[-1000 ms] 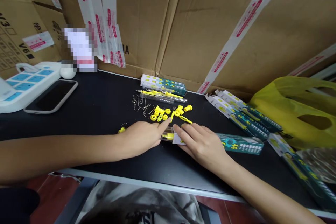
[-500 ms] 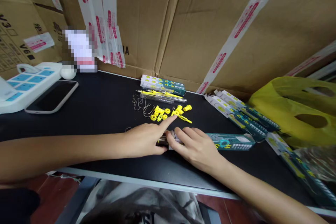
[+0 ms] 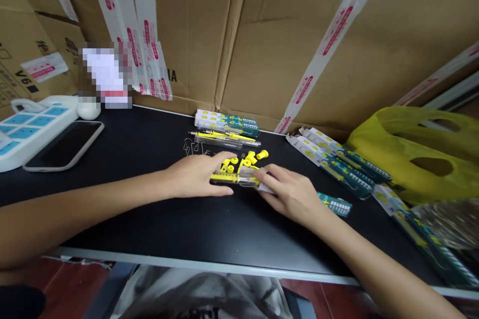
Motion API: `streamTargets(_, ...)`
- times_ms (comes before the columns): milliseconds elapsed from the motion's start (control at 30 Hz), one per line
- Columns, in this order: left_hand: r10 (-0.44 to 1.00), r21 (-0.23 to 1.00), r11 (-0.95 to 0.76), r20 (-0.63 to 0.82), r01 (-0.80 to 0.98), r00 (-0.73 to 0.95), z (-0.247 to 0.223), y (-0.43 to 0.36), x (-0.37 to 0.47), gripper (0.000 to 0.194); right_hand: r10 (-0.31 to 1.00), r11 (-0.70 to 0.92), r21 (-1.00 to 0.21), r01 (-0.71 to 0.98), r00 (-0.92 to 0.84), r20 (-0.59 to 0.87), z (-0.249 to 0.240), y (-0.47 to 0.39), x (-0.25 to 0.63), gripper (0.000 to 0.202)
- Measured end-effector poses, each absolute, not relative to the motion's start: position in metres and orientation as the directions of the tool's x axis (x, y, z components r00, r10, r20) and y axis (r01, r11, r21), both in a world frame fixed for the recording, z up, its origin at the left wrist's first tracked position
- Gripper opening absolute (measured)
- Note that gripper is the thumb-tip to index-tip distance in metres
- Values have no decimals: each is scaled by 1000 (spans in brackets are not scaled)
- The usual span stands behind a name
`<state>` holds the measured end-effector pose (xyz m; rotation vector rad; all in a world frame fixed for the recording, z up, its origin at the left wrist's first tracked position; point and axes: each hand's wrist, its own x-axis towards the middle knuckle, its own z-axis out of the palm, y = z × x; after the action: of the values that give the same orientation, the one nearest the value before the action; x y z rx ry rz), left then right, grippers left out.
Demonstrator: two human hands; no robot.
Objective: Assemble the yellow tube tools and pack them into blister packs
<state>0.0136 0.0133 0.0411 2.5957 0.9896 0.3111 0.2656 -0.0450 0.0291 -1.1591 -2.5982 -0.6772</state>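
Observation:
My left hand (image 3: 196,174) has its thumb and forefinger spread around the left end of a spring scale (image 3: 224,178), a clear tube with yellow inside; its other fingers are hidden. The tube sticks out of the left end of a slim green-and-white box (image 3: 337,204). My right hand (image 3: 290,192) is closed around that box, covering its middle. Just behind the scale lie small yellow plastic parts (image 3: 262,154), rings and caps, in a loose pile. Bent wire hooks (image 3: 196,147) lie to their left, partly behind my left hand.
Clear tubes with yellow strips (image 3: 228,139) lie before another box (image 3: 226,120) at the back. More boxes (image 3: 333,164) and a yellow plastic bag (image 3: 411,154) are at right. At left are a phone (image 3: 65,145) and a power strip (image 3: 37,127). Cardboard (image 3: 202,35) stands behind.
The spring scale now shows between my hands, out of the box's left end. Both hands have moved slightly away from the table's front edge, and the left forefinger no longer points at the yellow parts.

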Motion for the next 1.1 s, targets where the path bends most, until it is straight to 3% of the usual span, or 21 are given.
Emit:
streamTargets(100,638,492,-710,148,504,755,47,37,4,47,711,506,252,825,-564,419,36,-39,277,28)
streamTargets(167,642,622,-673,223,400,734,48,49,0,33,736,465,210,860,-508,448,39,-37,282,29)
streamTargets(233,659,768,-579,242,274,712,47,56,-2,27,750,446,175,878,-473,462,41,-36,284,28)
streamTargets(333,687,869,-472,255,151,680,45,56,0,24,760,453,144,880,-465,454,41,-36,283,27)
streamTargets(533,671,833,-522,267,185,692,43,33,12,26,735,552,59,832,-519,437,35,-45,270,38)
streamTargets(700,573,659,-683,217,314,790,36,1,27,24,672,680,3,733,-625,398,32,-63,249,24)
streamTargets(800,556,623,-703,180,343,812,32,-12,32,26,651,718,-5,696,-669,358,31,-69,243,17)
streamTargets(967,631,851,-468,132,239,765,29,-10,33,35,656,703,7,711,-653,378,30,-64,246,19)
streamTargets(1100,656,952,-291,128,93,744,28,1,30,20,685,662,12,749,-612,394,31,-59,253,20)
